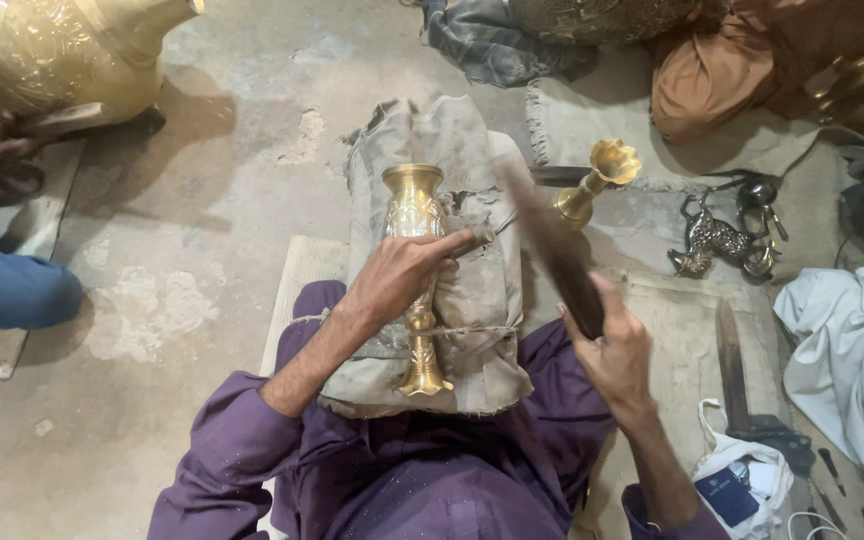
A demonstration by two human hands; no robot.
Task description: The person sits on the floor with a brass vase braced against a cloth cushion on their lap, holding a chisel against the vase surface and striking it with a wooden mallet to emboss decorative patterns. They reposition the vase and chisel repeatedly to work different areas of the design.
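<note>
A tall brass vase lies lengthwise on a worn grey cloth bundle resting in my lap. My left hand presses on the middle of the vase and pinches a thin metal punch against it near my fingertips. My right hand is closed around a dark wooden mallet, blurred, raised over the bundle to the right of the vase. My purple sleeves frame the bottom of the view.
A small brass flower-topped piece stands behind the bundle. A metal deer figure lies to the right, near a white cloth and a dark flat file. Another person's blue sleeve and a large engraved brass vessel are at left.
</note>
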